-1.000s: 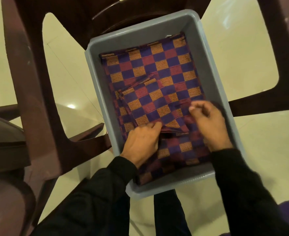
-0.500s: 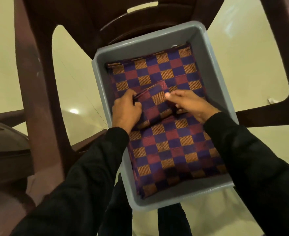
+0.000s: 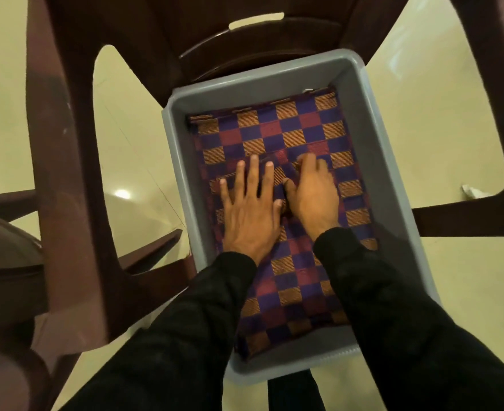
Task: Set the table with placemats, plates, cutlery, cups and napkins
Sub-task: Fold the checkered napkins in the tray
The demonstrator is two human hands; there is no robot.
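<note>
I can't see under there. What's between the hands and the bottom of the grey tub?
In the head view, checkered cloth lies between both hands, left and right, and the grey tub.

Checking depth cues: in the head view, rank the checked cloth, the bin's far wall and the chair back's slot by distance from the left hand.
1. Checked cloth: under the left hand.
2. Bin's far wall: beyond the fingertips.
3. Chair back's slot: farthest, top.

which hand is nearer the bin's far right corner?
Right. The right hand lies on the checkered cloth toward the right wall of the grey bin; the left hand lies flat beside it, farther left.
</note>
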